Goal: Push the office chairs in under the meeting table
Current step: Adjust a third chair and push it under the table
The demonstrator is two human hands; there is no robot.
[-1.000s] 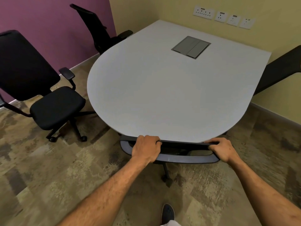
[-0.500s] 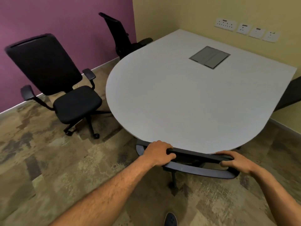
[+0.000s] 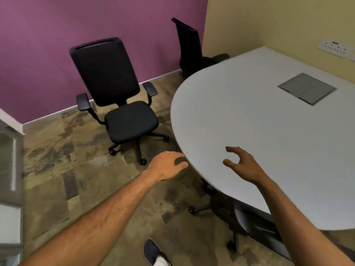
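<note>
The grey meeting table (image 3: pixel 259 135) with a rounded end fills the right side. One black office chair (image 3: pixel 247 223) sits tucked under its near edge, only its backrest and wheels showing. A second black office chair (image 3: pixel 123 104) stands out on the floor to the left, facing the table, apart from it. A third black chair (image 3: pixel 192 48) sits at the far corner, its seat under the table. My left hand (image 3: pixel 167 165) hovers with loosely curled fingers beside the table's rim, holding nothing. My right hand (image 3: pixel 240 164) is open above the tabletop, fingers spread.
A purple wall (image 3: pixel 57 45) runs behind the free chair and a yellow wall (image 3: pixel 278 20) carries sockets. A metal cable flap (image 3: pixel 306 88) is set in the tabletop. A white and grey frame (image 3: pixel 9 169) stands at the left edge. My shoe (image 3: pixel 153 252) is on the patterned carpet.
Both hands have let go of the tucked chair's backrest and lifted. The view has swung left, bringing the free-standing chair toward the middle.
</note>
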